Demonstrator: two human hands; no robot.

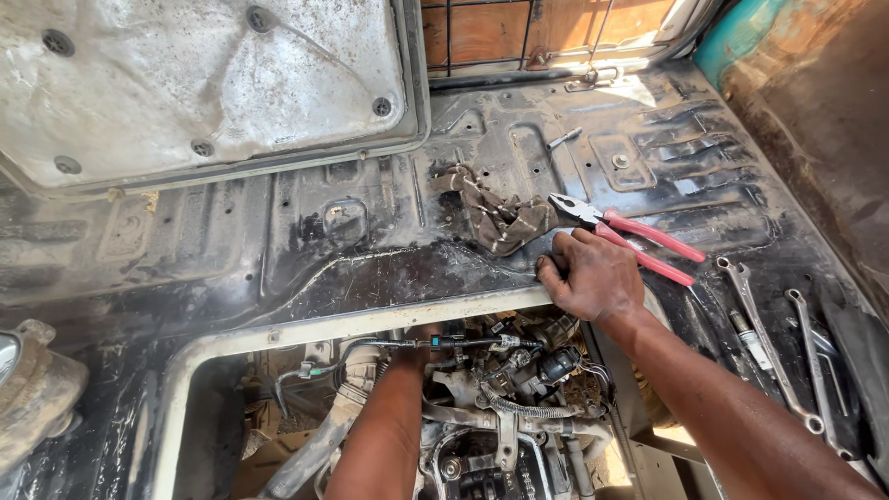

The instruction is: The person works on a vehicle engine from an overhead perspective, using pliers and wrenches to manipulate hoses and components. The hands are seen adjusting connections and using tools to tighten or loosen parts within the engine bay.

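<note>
A vehicle repair site — inside a stripped cab: the grimy black metal floor (278, 250), an opening onto the oily engine (500, 407), red-handled pliers (630, 236), spanners (769, 343) and a dirty rag (495, 213) — all lying loose.

The right hand (593, 278) rests knuckles-up on the pale rim (370, 324) of the floor opening; just beside it lie red-handled pliers (625, 233) (jaws pointing left) and a crumpled rag (495, 213).
</note>
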